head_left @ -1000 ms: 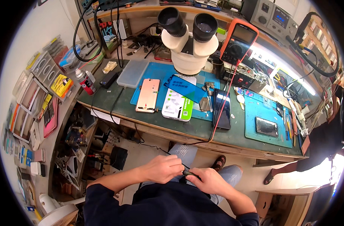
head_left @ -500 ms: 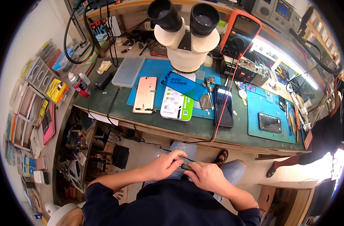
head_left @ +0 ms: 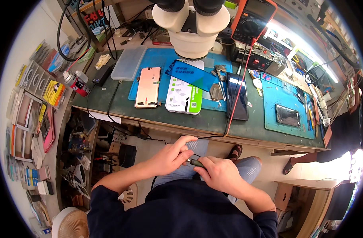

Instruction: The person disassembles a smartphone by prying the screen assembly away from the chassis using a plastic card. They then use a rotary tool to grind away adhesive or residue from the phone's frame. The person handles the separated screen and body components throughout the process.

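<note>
Over the thighs (head_left: pixel 249 171), right fingers (head_left: pixel 208 163) bent

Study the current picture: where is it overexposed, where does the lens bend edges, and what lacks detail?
Head view: the lamp at right and the floor near the right rim burn out to white; head view: the front edge of the bench bows, and corners are black; head view: the dark tool in the right hand shows little detail.
</note>
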Demonstrator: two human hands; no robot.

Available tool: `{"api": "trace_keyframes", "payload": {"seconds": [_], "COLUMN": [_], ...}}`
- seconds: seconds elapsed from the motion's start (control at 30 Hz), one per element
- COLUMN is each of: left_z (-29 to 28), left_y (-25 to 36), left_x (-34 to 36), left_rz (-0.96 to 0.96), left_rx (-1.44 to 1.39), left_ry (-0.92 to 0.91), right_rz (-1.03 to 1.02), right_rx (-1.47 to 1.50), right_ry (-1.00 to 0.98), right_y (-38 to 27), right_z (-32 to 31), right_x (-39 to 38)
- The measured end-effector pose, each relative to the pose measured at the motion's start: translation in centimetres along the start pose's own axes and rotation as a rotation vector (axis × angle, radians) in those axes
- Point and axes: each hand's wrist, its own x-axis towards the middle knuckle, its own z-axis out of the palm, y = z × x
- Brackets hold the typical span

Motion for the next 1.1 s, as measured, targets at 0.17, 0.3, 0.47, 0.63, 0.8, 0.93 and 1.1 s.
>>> {"api": "trace_keyframes", "payload": {"seconds": [0.17,0.3,0.47,0.63,0.8,0.93,1.1], "left_z": [0.5,-1.2,-0.8,-1.0,-2.0,-1.4,-2.7], "left_y": [-1.2,0.8,0.8,0.2,1.8,0.4,0.2], "left_x": [-0.2,0.0,-0.3,-0.4,-0.3,-0.6,-0.5], "left_rz": [0.301,-0.069,0.133,0.250,-0.063,0.322,0.136], "left_rx": [0.088,0.122,0.038,0.114,0.057,0.133,0.227], "left_ry": [0.102,-0.070,0.049,0.076,-0.033,0.128,0.062], "right_rz": [0.016,0.004,0.002,0.024,0.026,-0.011,-0.028], "right_rx": [-0.017,-0.011,-0.005,-0.006,0.017,-0.013,-0.014], "right_ry": [-0.005,0.007,0.020,0.014,-0.012,0.031,0.034], "right_y": [0.1,-0.1,-0.1,-0.3,-0.6,-0.6,-0.7], "right_z": [-0.2,0.1,0.0,-0.3,-0.3,0.0,0.4], "right_x": [0.6,0.7,1.0,1.4,1.7,2.3,2.9]}}
